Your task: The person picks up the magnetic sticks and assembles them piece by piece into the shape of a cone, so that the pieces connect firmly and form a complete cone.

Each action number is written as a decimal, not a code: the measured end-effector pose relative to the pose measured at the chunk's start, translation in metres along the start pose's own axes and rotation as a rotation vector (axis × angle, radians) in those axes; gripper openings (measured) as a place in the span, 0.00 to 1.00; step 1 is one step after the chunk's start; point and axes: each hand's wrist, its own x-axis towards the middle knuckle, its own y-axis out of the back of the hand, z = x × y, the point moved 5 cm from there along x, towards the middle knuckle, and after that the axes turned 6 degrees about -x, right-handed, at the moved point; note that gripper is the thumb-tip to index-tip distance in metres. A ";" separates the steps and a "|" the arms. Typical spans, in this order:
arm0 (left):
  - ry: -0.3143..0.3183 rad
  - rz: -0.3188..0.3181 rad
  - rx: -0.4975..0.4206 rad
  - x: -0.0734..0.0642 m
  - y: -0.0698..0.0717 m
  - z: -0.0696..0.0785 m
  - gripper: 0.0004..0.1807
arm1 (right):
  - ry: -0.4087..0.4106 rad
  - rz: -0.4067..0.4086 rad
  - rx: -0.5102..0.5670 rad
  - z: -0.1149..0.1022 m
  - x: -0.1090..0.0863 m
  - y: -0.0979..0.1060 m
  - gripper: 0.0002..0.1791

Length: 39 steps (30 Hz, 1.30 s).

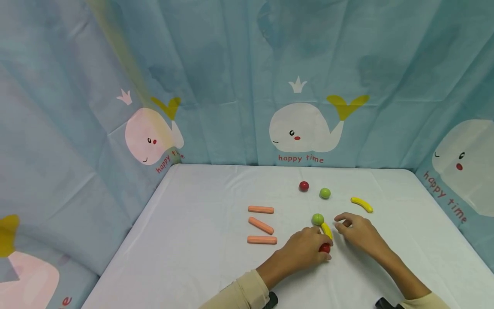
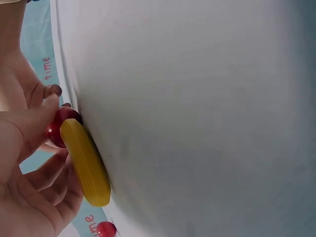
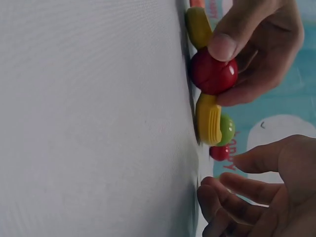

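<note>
My left hand (image 1: 302, 249) pinches a round, shiny red toy fruit (image 3: 213, 71) between thumb and fingers, low over the white cloth. One yellow toy banana (image 1: 326, 230) lies just beyond those fingers, its end close to a green ball-shaped fruit (image 1: 318, 219). Another yellow banana (image 2: 86, 163) shows on the near side of the red fruit in the left wrist view; the left hand hides it from the head view. To the right, my right hand (image 1: 359, 231) hovers over the cloth with loosely bent fingers, holding nothing.
Several orange ridged sticks (image 1: 262, 240) lie left of the hands. Farther back are a red ball-shaped fruit (image 1: 304, 186), a green one (image 1: 325, 193) and a banana (image 1: 362, 204). The white-clothed table (image 1: 200, 201) meets blue whale-print curtains (image 1: 231, 128) at its back and sides.
</note>
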 end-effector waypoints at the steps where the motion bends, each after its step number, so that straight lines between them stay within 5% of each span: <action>1: -0.004 0.002 0.005 0.000 0.000 0.000 0.17 | 0.001 0.003 0.000 0.001 0.000 0.001 0.17; 9: -0.039 0.029 0.059 -0.001 0.000 -0.002 0.12 | 0.020 0.083 -0.014 0.009 0.002 0.008 0.16; 19: 0.000 0.016 0.087 -0.011 0.005 -0.011 0.24 | 0.039 0.213 -0.065 0.026 0.011 0.031 0.15; 28: -0.022 0.045 0.039 -0.021 0.009 -0.023 0.13 | 0.019 0.340 -0.070 0.053 0.024 0.047 0.15; 34: -0.040 0.096 0.036 -0.027 0.014 -0.029 0.13 | -0.047 0.314 -0.085 0.066 0.030 0.050 0.20; 39: 0.036 0.122 0.053 -0.031 0.017 -0.035 0.15 | -0.059 0.293 -0.083 0.072 0.035 0.049 0.20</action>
